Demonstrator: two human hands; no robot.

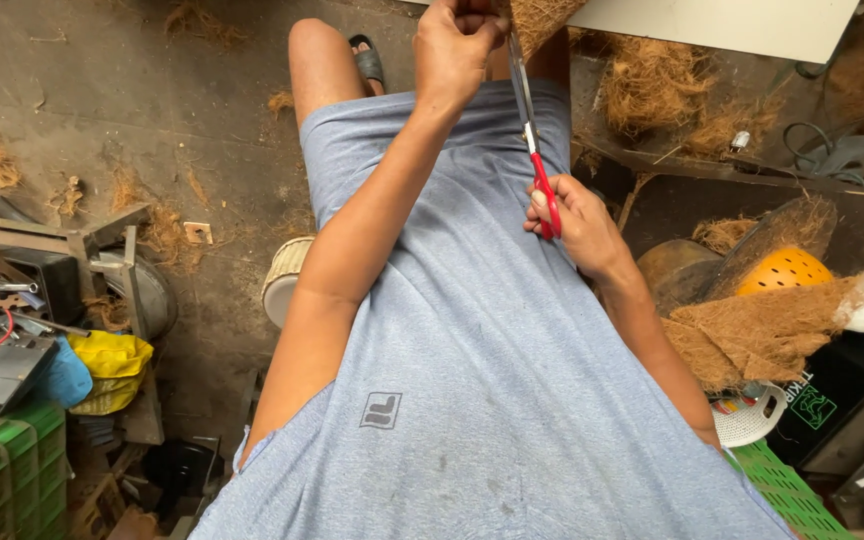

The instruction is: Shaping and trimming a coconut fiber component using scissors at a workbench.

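I see my left hand pinching the coconut-fibre sheet at the top edge of view, above my grey shirt. My right hand is closed through the red-handled scissors, blades reaching into the sheet. I judge trimming underway; more fibre sheets lie right of the shirt.

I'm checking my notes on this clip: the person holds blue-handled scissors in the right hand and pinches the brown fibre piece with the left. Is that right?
Not quite: the scissors have red handles, not blue, as the head view shows. The right hand does hold them, and the left hand does pinch the brown fibre piece.
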